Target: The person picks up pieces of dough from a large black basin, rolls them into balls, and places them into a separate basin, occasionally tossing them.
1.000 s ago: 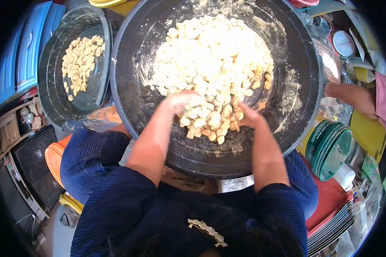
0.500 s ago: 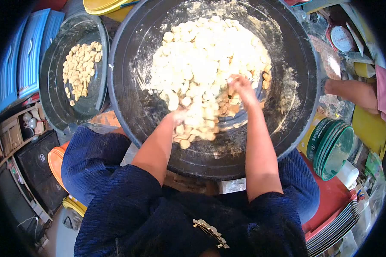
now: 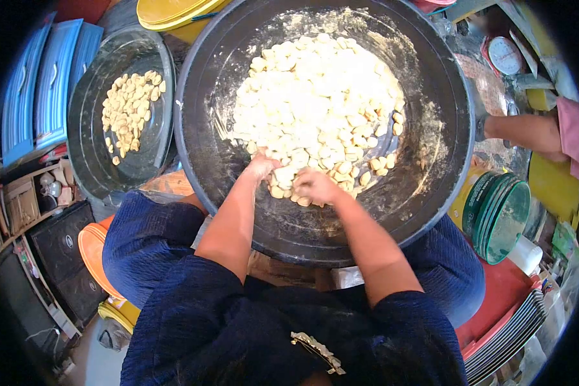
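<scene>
A big round black basin [image 3: 424, 193] sits in front of me, holding a broad heap of pale, rounded, dough-like pieces [image 3: 354, 122] dusted with powder. Bright light washes out the middle of the heap. At the heap's near left edge, my left hand [image 3: 262, 166] is cupped against the pieces, fingers apart and partly hidden among them. Close on its right, my right hand [image 3: 316, 188] has its fingers curled over some pieces at the near edge. Exactly how many it grips is hidden.
A smaller dark basin [image 3: 87, 128] with more pieces stands at left. Yellow lids [image 3: 174, 14] lie behind it. Stacked green buckets [image 3: 495, 215], a red surface [image 3: 495, 302] and a dial scale [image 3: 505, 56] are at right. Another person's arm [image 3: 524, 132] shows there.
My right hand has moved left and toward me, from the heap's right side to beside my left hand. Pieces have shifted about the heap's near edge. The view has moved slightly.
</scene>
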`<state>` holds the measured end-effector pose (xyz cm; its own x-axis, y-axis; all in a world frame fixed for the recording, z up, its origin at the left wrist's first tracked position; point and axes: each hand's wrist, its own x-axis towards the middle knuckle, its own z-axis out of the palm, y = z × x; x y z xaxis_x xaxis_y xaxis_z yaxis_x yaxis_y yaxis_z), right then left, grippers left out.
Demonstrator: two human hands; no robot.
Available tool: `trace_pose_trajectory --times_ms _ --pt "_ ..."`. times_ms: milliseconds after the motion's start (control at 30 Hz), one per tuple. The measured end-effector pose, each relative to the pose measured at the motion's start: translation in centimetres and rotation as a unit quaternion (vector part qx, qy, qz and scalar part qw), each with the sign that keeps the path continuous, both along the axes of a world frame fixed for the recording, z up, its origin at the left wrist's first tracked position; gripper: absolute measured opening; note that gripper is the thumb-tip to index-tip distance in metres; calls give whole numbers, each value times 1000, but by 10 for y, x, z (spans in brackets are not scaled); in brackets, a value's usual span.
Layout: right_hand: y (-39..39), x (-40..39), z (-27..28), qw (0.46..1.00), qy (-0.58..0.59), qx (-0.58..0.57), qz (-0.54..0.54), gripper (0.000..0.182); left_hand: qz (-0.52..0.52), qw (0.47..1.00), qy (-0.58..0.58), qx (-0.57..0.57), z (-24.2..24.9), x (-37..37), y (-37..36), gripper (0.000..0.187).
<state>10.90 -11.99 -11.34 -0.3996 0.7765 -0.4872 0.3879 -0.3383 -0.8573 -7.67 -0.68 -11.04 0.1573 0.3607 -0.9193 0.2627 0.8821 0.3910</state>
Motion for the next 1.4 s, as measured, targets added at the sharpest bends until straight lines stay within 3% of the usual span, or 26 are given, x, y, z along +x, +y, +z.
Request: trace_pose_trajectory --times_ms 33,67,100,133,167,200,233,267,300,333,400,467,533,567,600,667,700,767,867,900,1067,1133,1200,1267,1300,1400 --pt "11 20 41 969 28 -174 -176 19 -102 993 -61 -27 17 -1 6 42" --pt "15 47 41 957 -71 -136 -246 16 -202 970 -122 -54 24 -3 8 45" --pt "7 84 1 941 -118 -8 -318 18 -146 970 -187 -51 15 -7 9 41" --pt "1 114 -23 873 -85 132 -462 23 -129 977 -168 -33 12 -8 16 37" --pt "1 139 -15 830 -218 91 -504 28 -67 992 -109 21 13 -9 23 35" --pt "-2 165 -30 788 -243 43 -565 24 -7 996 -47 75 14 -10 30 34" --pt "-3 177 -32 752 -282 -31 -595 31 -7 996 -45 73 5 -16 33 34" --pt "-22 205 -77 793 -281 -73 -535 47 39 987 5 155 -9 -23 34 36" --pt "-13 201 -62 824 -343 -123 -435 55 86 966 54 237 -21 -26 35 39" --pt "-2 190 -38 840 -399 -173 -326 64 88 967 57 234 -29 -27 33 39" --pt "23 162 -16 881 -297 -339 -145 78 44 980 73 177 -39 -27 27 43" --pt "30 120 -8 902 -113 -389 -148 86 -9 985 110 130 -17 -13 25 51" --pt "20 77 -22 902 -30 -373 -215 94 -186 970 141 -66 -25 -9 24 63" --pt "25 53 -7 886 20 -404 -228 98 -187 972 122 -67 -20 -6 18 76" --pt "29 30 14 865 71 -435 -241 102 -186 972 122 -70 -20 -7 15 76" --pt "39 -2 41 816 166 -460 -307 93 -117 990 24 -71 -20 -9 12 75" --pt "35 -1 29 817 166 -461 -306 93 -116 990 24 -71 -19 -9 9 75" --pt "25 5 -3 830 269 -458 -171 79 -94 989 -57 -97 -11 -4 4 75" --pt "20 16 17 819 298 -428 -239 69 -69 983 -119 -120 -3 12 -14 70" --pt "15 17 15 781 301 -440 -324 69 -76 980 -134 -125 19 26 -23 64" --pt "-14 49 38 803 324 -368 -339 58 -74 963 -204 -159 34 45 -44 47" --pt "-20 65 41 796 349 -340 -359 58 38 931 -314 -182 43 41 -46 41" --pt "-18 77 50 795 324 -350 -375 55 85 942 -283 -158 55 38 -45 39" --pt "-22 85 50 912 18 -186 -366 53 -16 919 -376 -120 63 31 -36 38" --pt "-25 90 43 935 -29 -185 -302 58 -4 921 -376 -101 83 33 -39 37" --pt "-17 61 138 953 -13 -139 -269 63 25 908 -406 -98 106 31 -44 38"
